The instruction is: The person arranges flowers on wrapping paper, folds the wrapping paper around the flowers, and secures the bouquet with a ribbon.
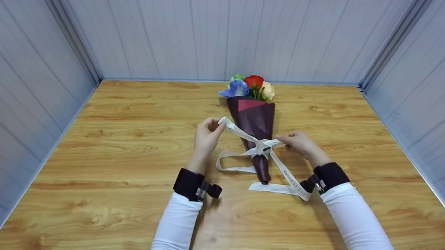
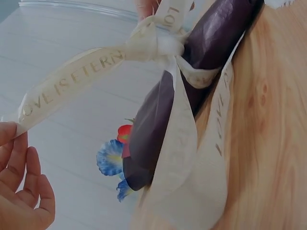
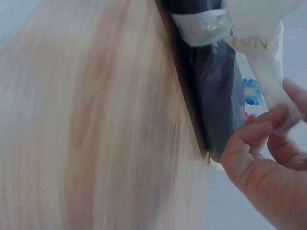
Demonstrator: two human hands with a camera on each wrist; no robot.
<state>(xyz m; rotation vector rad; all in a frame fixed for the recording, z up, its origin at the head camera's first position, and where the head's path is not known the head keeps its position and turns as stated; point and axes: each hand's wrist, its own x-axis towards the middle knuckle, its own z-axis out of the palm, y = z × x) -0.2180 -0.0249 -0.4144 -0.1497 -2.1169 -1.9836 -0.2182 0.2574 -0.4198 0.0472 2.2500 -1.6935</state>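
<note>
A bouquet in dark purple wrapping lies on the wooden table, its red, blue, cream and green flowers pointing to the back wall. Around its narrow lower part runs a cream ribbon with printed letters, knotted at the front. My left hand pinches one stretch of the ribbon between thumb and finger, up and left of the knot. To the right of the knot, my right hand pinches another part of the ribbon. Two tails hang from the knot, one looping left, one trailing right onto the table.
The wooden table is bounded by a pale panelled back wall and side walls. Black wrist straps with small cameras sit on both wrists. The right ribbon tail lies near the right wrist camera.
</note>
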